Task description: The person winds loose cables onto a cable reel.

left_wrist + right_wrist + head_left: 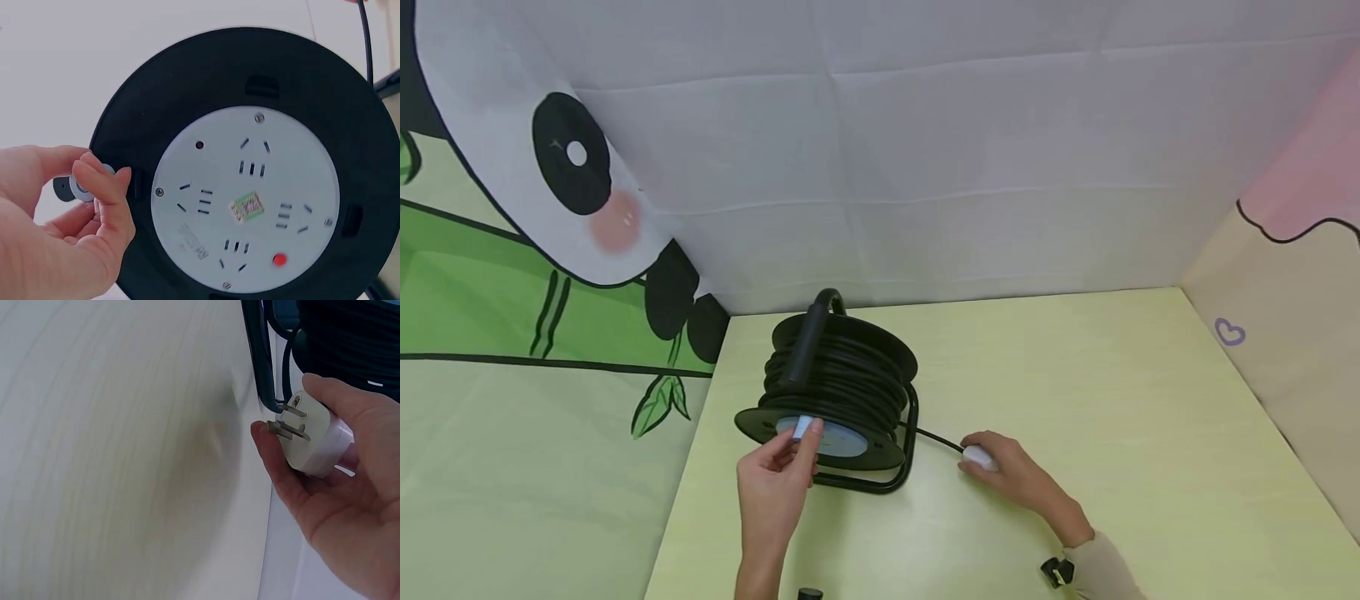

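Note:
A black cable reel [841, 379] with dark cord wound on its drum stands on the table. Its round grey socket panel [247, 200] carries several slotted outlets and a red button. My left hand [778, 479] pinches a small light-grey knob [802, 427] at the edge of the reel's front disc, seen end-on between the fingers in the left wrist view. Right of the reel, my right hand [1011, 475] grips a white plug [315, 434] between thumb and fingers. Its metal prongs [290, 422] point away from the palm. A black cord [936, 437] runs from the drum to the plug.
The reel rests on a black tubular frame [868, 485] with a carrying handle [808, 346] on top. Pale tabletop [1112, 400] extends to the right. Printed cloth walls [962, 167] enclose the back and sides. A small dark object [810, 593] shows at the bottom edge.

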A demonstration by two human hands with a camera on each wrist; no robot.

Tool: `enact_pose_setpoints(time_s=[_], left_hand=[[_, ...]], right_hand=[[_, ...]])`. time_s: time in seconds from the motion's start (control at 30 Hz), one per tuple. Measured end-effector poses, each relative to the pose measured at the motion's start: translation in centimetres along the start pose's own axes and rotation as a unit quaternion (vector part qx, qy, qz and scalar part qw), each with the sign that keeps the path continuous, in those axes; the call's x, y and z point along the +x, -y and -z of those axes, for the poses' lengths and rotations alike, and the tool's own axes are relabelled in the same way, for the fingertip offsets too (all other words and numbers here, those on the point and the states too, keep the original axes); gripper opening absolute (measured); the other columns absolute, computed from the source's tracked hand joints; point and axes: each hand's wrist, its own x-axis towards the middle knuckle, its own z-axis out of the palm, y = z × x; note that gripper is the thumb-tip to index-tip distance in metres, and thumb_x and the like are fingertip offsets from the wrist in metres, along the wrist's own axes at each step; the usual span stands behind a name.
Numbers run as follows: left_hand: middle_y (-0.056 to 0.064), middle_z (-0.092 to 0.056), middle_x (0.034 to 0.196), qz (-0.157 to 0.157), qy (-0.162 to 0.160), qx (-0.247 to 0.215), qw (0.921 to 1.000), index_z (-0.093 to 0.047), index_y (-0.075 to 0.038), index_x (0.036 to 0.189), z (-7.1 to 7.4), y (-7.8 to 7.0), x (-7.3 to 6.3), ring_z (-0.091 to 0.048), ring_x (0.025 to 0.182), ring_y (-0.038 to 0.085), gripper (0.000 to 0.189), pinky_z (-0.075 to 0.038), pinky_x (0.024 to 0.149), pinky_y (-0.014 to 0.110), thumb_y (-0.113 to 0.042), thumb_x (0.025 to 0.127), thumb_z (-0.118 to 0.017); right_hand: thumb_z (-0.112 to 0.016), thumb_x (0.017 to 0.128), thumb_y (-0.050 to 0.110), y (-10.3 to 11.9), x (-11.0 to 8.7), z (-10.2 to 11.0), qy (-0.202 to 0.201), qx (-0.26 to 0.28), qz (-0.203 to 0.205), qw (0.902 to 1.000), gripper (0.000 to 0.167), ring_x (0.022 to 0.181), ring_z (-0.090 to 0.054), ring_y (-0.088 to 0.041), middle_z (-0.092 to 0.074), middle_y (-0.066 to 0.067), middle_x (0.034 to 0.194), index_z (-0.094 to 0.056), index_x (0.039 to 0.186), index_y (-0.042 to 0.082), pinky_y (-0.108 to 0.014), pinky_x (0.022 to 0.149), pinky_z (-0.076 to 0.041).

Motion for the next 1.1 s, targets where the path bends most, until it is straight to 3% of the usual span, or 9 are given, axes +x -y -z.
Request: enact_pose_setpoints(time_s=[0.3,0.5,0.73,1.1], left_hand=[[0.005,-0.066,0.067,-0.017,0.019,-0.021,0.9994,-0.076,0.004,0.092,-1.1,0.5,-0.8,-0.062,0.055,0.016,0.024,-0.053,0.052,0.023,-0.02,0.093,-0.079],[0.007,-0.064,0.065,-0.019,0.034,-0.037,0.9986,-0.075,0.005,0.086,-1.6,0.7,-1.4,-0.06,0.055,0.019,0.026,-0.05,0.05,0.023,-0.02,0.093,-0.08],[0.005,-0.065,0.067,-0.009,0.055,-0.046,0.9974,-0.077,0.003,0.09,-2.4,1.3,-2.0,-0.059,0.055,0.015,0.026,-0.05,0.05,0.023,-0.022,0.093,-0.08],[0.006,-0.065,0.067,0.01,0.073,-0.017,0.9971,-0.078,0.001,0.09,-3.7,2.6,-2.9,-0.06,0.054,0.015,0.027,-0.051,0.05,0.024,-0.026,0.092,-0.08]], right_hand=[[-0.071,0.1,0.018,0.2,0.6,-1.7,0.006,0.021,-0.035,0.9992,0.035,0.096,-0.064,-0.019,-0.068,-0.012,0.117,-0.064,0.127,-0.003,-0.031,0.077,-0.054],[-0.072,0.099,0.015,0.5,0.8,-2.7,-0.005,0.036,-0.055,0.9979,0.037,0.088,-0.06,-0.012,-0.067,-0.011,0.111,-0.062,0.128,-0.004,-0.027,0.073,-0.054],[-0.074,0.096,0.014,0.8,1.0,-4.0,-0.035,0.036,-0.046,0.9977,0.034,0.083,-0.055,-0.009,-0.066,-0.004,0.104,-0.064,0.124,-0.002,-0.024,0.071,-0.05],[-0.072,0.096,0.006,1.5,1.1,-5.3,-0.062,0.057,-0.047,0.9954,0.03,0.085,-0.061,-0.021,-0.064,-0.01,0.101,-0.063,0.121,-0.008,-0.033,0.074,-0.056]])
